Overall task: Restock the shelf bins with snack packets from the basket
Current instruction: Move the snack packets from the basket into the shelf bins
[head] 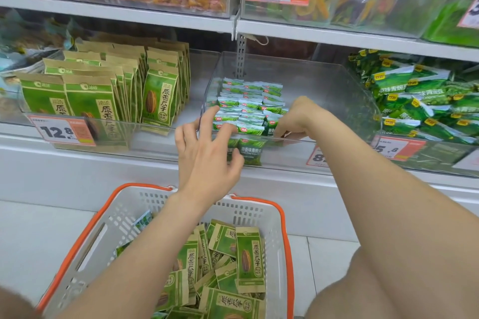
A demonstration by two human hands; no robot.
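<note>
Small green snack packets [248,109] stand in rows in the left part of a clear middle bin [324,80]. My left hand [207,147] is spread with fingers extended at the bin's front left corner, in front of its clear wall, holding nothing. My right hand [298,116] reaches over the front wall into the bin, fingers bent down at the right end of the packet rows; its fingertips are hidden, so a grip cannot be made out. Below, a white basket with an orange rim [259,215] holds several kraft-and-green seed packets [248,254].
A left bin [155,134] holds upright seed packets [90,93] like those in the basket. A right bin holds larger green packets [427,101]. Price tags [64,132] hang on the bin fronts. An upper shelf [155,18] carries more clear bins. My knee [375,287] is beside the basket.
</note>
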